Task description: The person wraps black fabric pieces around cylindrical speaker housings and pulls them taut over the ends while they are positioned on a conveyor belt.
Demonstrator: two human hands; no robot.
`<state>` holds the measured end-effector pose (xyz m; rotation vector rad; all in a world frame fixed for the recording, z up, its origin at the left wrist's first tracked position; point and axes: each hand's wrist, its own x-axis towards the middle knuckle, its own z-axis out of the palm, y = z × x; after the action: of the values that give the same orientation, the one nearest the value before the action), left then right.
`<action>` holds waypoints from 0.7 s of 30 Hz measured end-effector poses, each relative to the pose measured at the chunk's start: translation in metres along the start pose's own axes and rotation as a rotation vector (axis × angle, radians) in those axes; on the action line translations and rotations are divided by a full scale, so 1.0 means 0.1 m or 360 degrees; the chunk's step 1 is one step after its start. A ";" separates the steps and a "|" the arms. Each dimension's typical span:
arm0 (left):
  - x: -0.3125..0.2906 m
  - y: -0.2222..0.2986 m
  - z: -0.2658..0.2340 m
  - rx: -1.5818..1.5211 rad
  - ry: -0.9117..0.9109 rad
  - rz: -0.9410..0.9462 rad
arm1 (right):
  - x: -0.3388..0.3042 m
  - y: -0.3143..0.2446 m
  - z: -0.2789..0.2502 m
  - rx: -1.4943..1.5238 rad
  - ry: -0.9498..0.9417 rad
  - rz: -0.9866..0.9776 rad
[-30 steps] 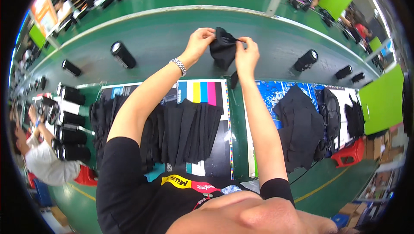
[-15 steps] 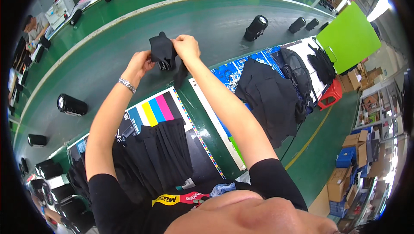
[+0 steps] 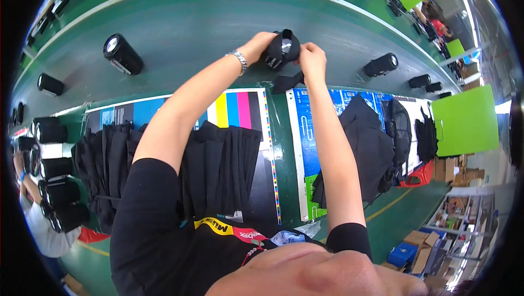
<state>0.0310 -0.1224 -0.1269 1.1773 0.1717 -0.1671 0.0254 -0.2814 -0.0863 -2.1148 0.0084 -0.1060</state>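
Observation:
Over the conveyor belt, my two hands are at a small black cylindrical speaker with a black cloth piece around its upper part. My left hand, with a metal bracelet at the wrist, is closed at the cloth's left side; its fingertips are partly hidden. My right hand pinches the cloth at the right side. A dark cloth strip hangs below it toward the belt's near edge. Something shiny and pale shows within the cloth's opening.
More black speakers stand on the belt, one at left and one at right. Rows of folded black cloth lie on the near table, with a cloth pile to the right. A green panel rises far right. Another person's arm shows at left.
The view has turned, so the scene is shifted. The cloth's top, earlier bunched over the speaker, now stands open in a loop. Both hands remain on either side of it.

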 end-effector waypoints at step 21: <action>0.11 -0.01 0.26 -0.0011 -0.0062 0.0477 | 0.22 0.64 0.29 -0.0003 0.0141 0.0139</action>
<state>0.0423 -0.1477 -0.1208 1.1774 -0.0397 0.0743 0.0517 -0.2904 -0.1542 -2.1068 0.1535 -0.1475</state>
